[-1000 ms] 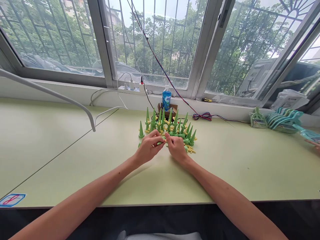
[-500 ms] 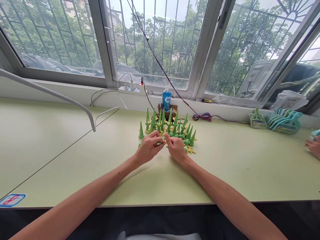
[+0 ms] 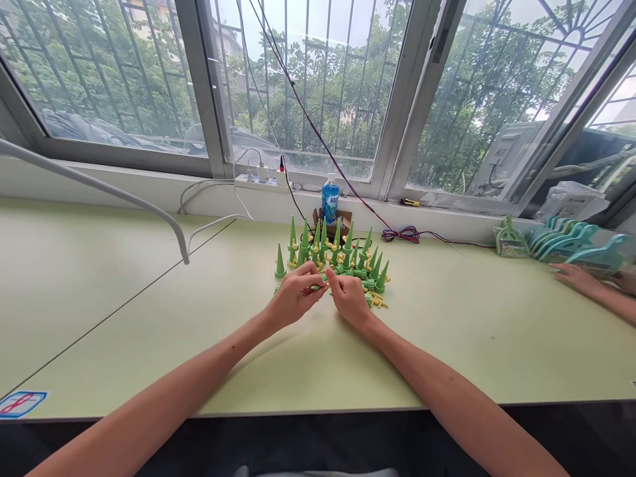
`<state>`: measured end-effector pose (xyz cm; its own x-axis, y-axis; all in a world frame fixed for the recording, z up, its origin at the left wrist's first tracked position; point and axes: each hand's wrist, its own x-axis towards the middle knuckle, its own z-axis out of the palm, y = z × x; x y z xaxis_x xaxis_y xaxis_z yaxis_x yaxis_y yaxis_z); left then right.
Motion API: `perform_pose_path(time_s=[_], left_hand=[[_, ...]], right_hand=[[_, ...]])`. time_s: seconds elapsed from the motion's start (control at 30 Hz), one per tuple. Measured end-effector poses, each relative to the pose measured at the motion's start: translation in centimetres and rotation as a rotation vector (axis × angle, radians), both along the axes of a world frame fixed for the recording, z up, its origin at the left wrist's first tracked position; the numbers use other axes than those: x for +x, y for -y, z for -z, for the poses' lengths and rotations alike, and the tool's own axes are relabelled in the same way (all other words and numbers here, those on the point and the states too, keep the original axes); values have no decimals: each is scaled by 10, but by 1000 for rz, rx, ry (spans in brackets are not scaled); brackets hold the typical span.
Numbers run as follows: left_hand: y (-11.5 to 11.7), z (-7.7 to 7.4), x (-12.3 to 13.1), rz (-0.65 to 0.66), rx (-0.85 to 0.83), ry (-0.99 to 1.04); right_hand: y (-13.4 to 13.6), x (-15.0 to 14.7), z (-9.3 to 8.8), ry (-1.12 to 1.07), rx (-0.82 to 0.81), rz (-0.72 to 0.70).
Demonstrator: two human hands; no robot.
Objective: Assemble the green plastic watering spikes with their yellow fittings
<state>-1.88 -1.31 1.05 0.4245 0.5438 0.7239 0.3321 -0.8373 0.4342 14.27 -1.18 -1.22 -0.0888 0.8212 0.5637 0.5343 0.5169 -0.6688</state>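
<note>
In the middle of the head view, my left hand (image 3: 297,293) is closed in a pinch on a small green plastic spike (image 3: 317,287), mostly hidden by the fingers. Close beside it, my right hand (image 3: 349,297) is curled with the thumb up; whatever lies inside its fingers is hidden. Just beyond both hands stand several green cone-shaped spikes (image 3: 348,245) with small yellow valves on them. More green ribbed caps (image 3: 368,285) lie by my right hand, along with loose yellow valve pieces (image 3: 378,301).
A blue bottle (image 3: 330,200) stands behind the spikes by a small brown box (image 3: 344,217). Coiled cable (image 3: 401,234) lies along the window sill. At right, another person's hand (image 3: 579,279) rests near a row of teal dustpans (image 3: 571,240). A white cable (image 3: 124,189) arches at left.
My hands hold nearly the same pose and place. At right, the other person's hand has come further into view, and another teal dustpan now stands at the near end of the row.
</note>
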Motion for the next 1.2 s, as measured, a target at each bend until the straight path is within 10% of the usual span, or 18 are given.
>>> perform_pose_path(time_s=[0.3,0.73,1.2], left_hand=[[1,-7,0,-59,-2,38],[-33,-19,-39,-476,-36,-25],[-46,-8,-49,-557,-210,-135]], right_hand=[[1,-2,-1,-62,-31,2],[3,-4,-5,-95,-63,-18],[3,-3,-5,-88,-78,-43]])
